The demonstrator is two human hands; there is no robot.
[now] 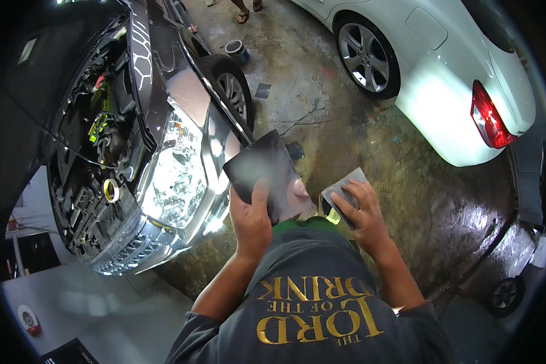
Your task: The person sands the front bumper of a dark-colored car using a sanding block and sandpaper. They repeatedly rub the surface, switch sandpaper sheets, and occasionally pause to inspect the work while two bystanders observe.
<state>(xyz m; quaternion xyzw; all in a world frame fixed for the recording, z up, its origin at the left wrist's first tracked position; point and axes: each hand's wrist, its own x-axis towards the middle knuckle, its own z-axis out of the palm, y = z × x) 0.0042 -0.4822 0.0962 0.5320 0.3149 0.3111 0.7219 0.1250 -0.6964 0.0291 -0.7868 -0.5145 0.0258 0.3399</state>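
Observation:
My left hand [252,219] grips a dark, flat, four-cornered board [262,162] in front of my body, with the thumb on its upper face. A hazy pale smear covers part of the board, and a small pinkish lump shows at its right edge. My right hand [366,213] is closed on a flat grey rectangular piece [347,187], fingers bent over its top. Whether that piece is a spreader or a sanding pad I cannot tell. It is held apart from the board, to its right. Just below it shows something bright yellow-green [333,216], partly hidden.
At the left stands a dark car [158,36] with its engine bay exposed and a dull pinkish-beige patch [189,96] above its headlight [177,173]. A tape roll [111,190] lies in the bay. A white car [431,67] is at the right. A can [237,52] stands on the floor.

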